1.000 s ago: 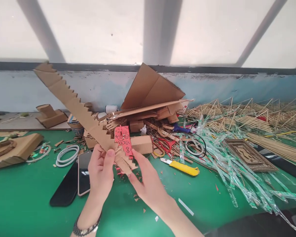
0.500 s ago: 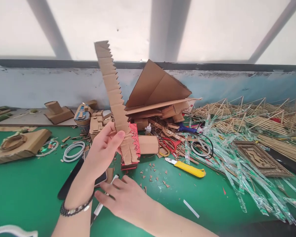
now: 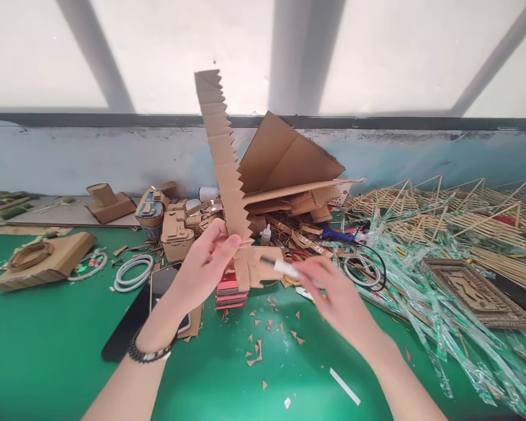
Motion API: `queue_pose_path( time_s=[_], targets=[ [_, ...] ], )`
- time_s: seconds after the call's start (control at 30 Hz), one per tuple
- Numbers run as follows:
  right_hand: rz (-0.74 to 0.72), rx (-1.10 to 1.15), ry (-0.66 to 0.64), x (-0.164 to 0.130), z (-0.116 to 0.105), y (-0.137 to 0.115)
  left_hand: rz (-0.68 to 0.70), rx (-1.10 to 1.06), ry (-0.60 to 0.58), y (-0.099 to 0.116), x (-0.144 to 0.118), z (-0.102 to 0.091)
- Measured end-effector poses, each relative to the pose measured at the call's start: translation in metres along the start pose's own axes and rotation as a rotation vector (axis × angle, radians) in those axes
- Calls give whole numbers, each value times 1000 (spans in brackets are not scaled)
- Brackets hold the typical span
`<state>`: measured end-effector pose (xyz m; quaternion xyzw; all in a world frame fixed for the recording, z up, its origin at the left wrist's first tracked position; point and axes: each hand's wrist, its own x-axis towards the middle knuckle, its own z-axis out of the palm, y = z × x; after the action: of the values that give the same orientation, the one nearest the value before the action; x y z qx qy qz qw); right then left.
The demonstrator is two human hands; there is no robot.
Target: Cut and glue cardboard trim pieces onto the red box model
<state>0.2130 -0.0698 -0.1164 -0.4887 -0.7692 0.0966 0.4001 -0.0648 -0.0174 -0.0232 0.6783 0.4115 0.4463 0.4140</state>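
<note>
My left hand (image 3: 210,266) pinches the lower part of a long cardboard strip (image 3: 223,152) between thumb and fingers. The strip stands nearly upright, and its right edge is cut into saw-like teeth. In my right hand (image 3: 328,292) is a white marker pen (image 3: 287,269), slightly blurred, its dark end pointing left towards the strip's base. A small gap separates pen and strip. Below the strip is a stack of red and dark layered pieces (image 3: 231,292), partly covered by it. Small cardboard triangles (image 3: 269,323) lie scattered on the green table (image 3: 228,374).
A phone (image 3: 162,283) and a dark tablet-like slab lie under my left forearm. Cardboard scraps and a folded sheet (image 3: 289,158) are piled behind. Plastic wrappers (image 3: 421,310) and thin sticks (image 3: 421,204) spread to the right. A coiled white cable (image 3: 134,273) is at left.
My right hand has picked up the white marker pen from the table and brought it up and right, near the strip. The strip and my left hand appear further right in view.
</note>
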Motion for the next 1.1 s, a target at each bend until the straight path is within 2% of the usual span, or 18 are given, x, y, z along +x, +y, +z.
queue_pose_path(
  time_s=[0.03, 0.1, 0.2, 0.27, 0.33, 0.37, 0.43, 0.5, 0.63, 0.77, 0.83, 0.93, 1.03, 1.1],
  targets=[
    [64, -73, 28, 9, -3, 19, -8, 3, 23, -6, 0, 5],
    [117, -124, -38, 29, 1, 53, -24, 3, 48, -17, 0, 14],
    [139, -165, -51, 48, 15, 80, -41, 29, 52, -27, -3, 20],
    [121, -160, -50, 47, 15, 83, -48, 51, 64, -29, -5, 19],
    [120, -157, -63, 33, 5, 78, -65, 48, 80, -28, -5, 17],
    [140, -158, -102, 23, -2, 76, -77, 41, 83, -26, -5, 16],
    [197, -159, -267, -3, -15, 72, -86, 25, 84, -21, -5, 15],
    [226, -178, -377, -29, -21, 72, -64, 18, 82, -15, -5, 15],
    [209, -186, -362, -55, -16, 74, -52, 60, 78, 0, -8, 15],
    [303, -58, -387, -48, -28, 61, -74, 45, 93, 13, -21, 11],
    [426, 45, -333, -43, -41, 53, -124, -81, -9, 17, -31, 15],
    [638, 259, -88, -37, -53, 43, -266, -241, -240, 11, -52, 35],
    [768, 547, 56, -27, -47, 33, -415, -365, -399, -7, -72, 64],
    [784, 697, 128, -17, -36, 23, -469, -340, -462, -20, -81, 79]
  ],
)
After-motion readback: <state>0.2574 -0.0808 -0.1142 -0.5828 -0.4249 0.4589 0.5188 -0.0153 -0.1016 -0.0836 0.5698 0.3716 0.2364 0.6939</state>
